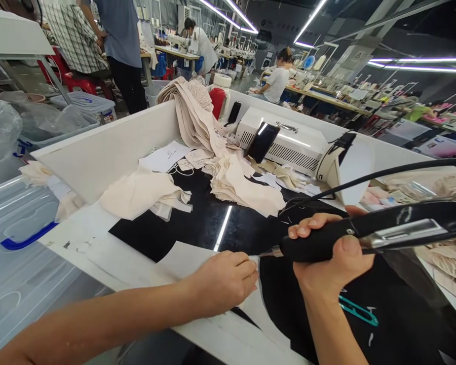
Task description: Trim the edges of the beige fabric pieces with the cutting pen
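Right grip (330, 274) wraps the black tool (319, 241), left grip (228, 279) pinches the white sheet (186, 257) near the counter's (99, 248) front edge; a slipping tip (276, 251) could jab my fingers (249, 269).

Beyond the right grip (336, 268), a black phone (263, 142) is standing tilted before a white vented case (296, 144). Farther off and left of the grip, a red-and-white container (218, 101) is standing. Well to the grip's left, a clear plastic bin (34, 284) is showing its blue handle (28, 238). Far beyond, a person in white (276, 83) is sitting, and ceiling lights (310, 19) are glowing overhead.
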Motion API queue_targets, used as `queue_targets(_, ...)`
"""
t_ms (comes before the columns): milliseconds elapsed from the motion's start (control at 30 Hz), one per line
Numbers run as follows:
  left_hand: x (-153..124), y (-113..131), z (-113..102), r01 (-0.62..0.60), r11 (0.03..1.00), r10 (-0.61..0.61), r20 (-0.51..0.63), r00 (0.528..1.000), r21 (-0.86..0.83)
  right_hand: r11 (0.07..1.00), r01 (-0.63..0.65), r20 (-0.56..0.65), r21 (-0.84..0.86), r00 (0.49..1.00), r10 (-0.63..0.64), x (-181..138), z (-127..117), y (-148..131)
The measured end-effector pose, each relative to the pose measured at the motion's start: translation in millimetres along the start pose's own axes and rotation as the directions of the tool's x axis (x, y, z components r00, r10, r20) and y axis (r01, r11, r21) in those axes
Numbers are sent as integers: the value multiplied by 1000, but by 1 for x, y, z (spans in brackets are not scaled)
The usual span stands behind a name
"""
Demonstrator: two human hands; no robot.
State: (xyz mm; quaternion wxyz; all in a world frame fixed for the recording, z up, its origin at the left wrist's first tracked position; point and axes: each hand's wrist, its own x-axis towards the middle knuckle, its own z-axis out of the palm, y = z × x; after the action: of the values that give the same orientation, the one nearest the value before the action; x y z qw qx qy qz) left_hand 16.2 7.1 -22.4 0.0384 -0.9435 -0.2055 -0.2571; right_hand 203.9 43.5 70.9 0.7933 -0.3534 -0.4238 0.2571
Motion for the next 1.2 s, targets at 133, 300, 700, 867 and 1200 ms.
queue_targets(133,0,0,-1,7,1000,-7,-9,1000,-2,1000,3,6,15,1000,-3,-1,2,-3)
queue_targets(300,0,-2,0,9,1000,-9,-38,999,-8,999,2,26,37,1000,-3,-6,1,-1)
queue_targets(700,-4,-2,-1,9,999,-6,-72,997,35,998,65,77,0,995,-65,-10,0,11)
queue_targets(867,-6,-6,-2,-67,994,74,-72,995,88,996,93,93,-11,992,-91,-13,2,16)
queue_targets(1200,-8,-10,-10,-21,999,23,-57,998,31,997,78,86,23,993,-80,-15,5,20)
